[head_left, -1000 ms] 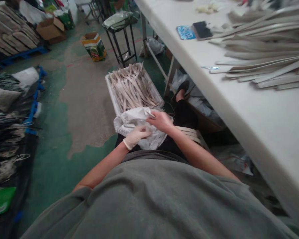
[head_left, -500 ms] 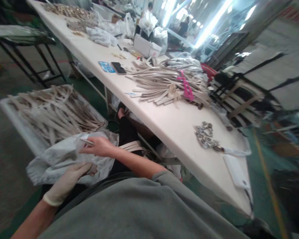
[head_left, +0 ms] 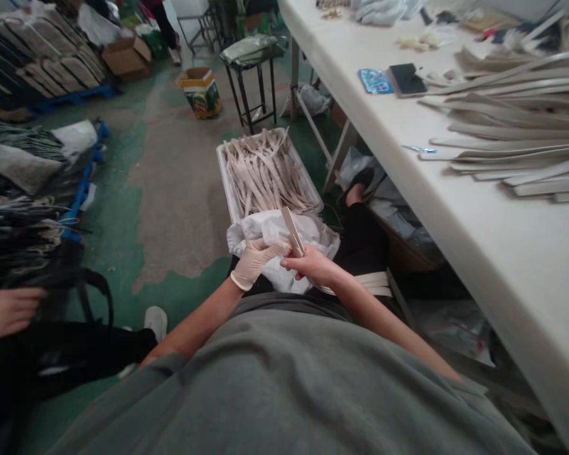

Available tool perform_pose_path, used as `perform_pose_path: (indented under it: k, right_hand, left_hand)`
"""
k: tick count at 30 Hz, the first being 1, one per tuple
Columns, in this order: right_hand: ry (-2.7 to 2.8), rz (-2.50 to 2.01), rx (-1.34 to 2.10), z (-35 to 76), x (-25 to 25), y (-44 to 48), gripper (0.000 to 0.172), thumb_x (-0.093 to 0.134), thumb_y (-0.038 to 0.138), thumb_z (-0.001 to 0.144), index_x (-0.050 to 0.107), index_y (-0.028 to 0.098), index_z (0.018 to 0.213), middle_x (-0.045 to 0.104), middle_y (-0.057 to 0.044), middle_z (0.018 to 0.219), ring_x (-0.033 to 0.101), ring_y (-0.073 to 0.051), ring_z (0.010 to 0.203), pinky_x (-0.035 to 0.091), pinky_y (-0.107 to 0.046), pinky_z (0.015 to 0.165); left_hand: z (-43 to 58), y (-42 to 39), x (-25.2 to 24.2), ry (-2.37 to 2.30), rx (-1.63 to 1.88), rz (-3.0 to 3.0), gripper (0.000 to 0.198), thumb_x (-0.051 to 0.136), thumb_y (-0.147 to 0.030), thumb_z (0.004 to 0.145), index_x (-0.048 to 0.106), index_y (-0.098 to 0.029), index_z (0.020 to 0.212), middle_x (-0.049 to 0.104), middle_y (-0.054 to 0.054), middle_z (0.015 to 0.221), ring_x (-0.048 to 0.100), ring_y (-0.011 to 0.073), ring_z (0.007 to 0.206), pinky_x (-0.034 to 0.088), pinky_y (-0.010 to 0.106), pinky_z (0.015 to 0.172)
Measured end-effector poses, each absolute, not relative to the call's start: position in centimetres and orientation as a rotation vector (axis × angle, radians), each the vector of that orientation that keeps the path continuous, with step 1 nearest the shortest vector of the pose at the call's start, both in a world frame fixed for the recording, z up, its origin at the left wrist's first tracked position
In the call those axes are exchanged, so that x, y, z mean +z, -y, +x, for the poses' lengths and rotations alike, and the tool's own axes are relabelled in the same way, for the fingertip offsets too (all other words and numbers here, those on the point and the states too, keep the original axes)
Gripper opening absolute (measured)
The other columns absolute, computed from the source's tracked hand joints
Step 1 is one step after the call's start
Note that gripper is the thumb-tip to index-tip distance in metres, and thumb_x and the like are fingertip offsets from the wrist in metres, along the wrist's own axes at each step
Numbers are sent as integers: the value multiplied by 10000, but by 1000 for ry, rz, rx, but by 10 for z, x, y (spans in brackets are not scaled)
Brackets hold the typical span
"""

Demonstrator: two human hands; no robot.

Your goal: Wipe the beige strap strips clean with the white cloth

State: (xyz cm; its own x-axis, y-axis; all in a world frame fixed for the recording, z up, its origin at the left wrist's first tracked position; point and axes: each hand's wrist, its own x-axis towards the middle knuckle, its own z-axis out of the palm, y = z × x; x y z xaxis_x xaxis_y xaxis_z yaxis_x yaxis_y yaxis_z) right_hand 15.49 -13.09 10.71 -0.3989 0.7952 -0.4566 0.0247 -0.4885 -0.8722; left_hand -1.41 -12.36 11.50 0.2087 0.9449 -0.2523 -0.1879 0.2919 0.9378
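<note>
My right hand (head_left: pixel 313 265) is closed around a beige strap (head_left: pixel 290 226), whose flat end sticks up past the fingers. My left hand (head_left: pixel 260 260), in a pale thin glove, meets it from the other side, its fingers pinched together against the strap's edge. Any small part between the fingertips is hidden. Under both hands, a crumpled white plastic bag (head_left: pixel 284 278) covers my lap. Beige bands (head_left: pixel 374 283) lie across my right thigh. Just beyond the bag sits a white bin (head_left: pixel 224 174) filled with loose beige straps (head_left: pixel 260 174).
On the right runs a long white table (head_left: pixel 464 234) bearing a pile of beige straps (head_left: pixel 526 126), a dark phone-like slab (head_left: pixel 408 80) and a blue packet (head_left: pixel 375 81). A black stool (head_left: pixel 253 54) stands ahead. At left are another person's hand (head_left: pixel 9 313) and loaded pallets (head_left: pixel 78 196).
My view has swung left, bringing the floor, pallets and another person into sight. My hands, apart before, have come together at the strap.
</note>
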Motion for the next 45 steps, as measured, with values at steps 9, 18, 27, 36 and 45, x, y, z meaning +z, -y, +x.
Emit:
perform_pose_path:
  k: [9,18,27,36,45]
  right_hand:
    - [1260,-1260,1970,148,100,134,342,752,249,613,629,207,929,651,20,789,565,-117,649,445,-163,436]
    - [1527,-1355,1913,161,116,137,283,626,484,751,595,202,751,603,16,609,488,-116,467,468,-259,488]
    - [1857,-1480,1296,190,116,103,608,441,793,811,659,244,667,617,-29,488,617,-199,501,468,-282,519]
    - [2073,-1427,1114,158,166,122,413,400,532,927,579,239,698,618,1,520,592,-158,470,419,-259,531]
    - [2194,-1470,1007,150,149,130,354,397,461,940,499,247,677,645,-6,565,602,-168,517,390,-265,561]
  left_hand:
    - [-17,127,115,-1007,831,1431,301,818,-478,738,820,-190,827,760,92,1017,681,270,998,500,400,1001]
    - [-18,124,104,-1093,829,1299,401,808,-542,710,802,-165,848,758,133,949,683,294,889,531,429,895]
    - [-60,73,119,-1147,1402,518,366,889,-468,637,688,-165,684,670,79,706,617,191,657,529,356,746]
    - [-59,81,131,-1021,1345,81,260,815,-314,805,620,-142,790,670,16,724,622,102,601,513,228,641]
    - [-43,81,119,-1011,1380,104,288,835,-351,774,630,-151,803,679,20,764,639,125,670,533,262,719]
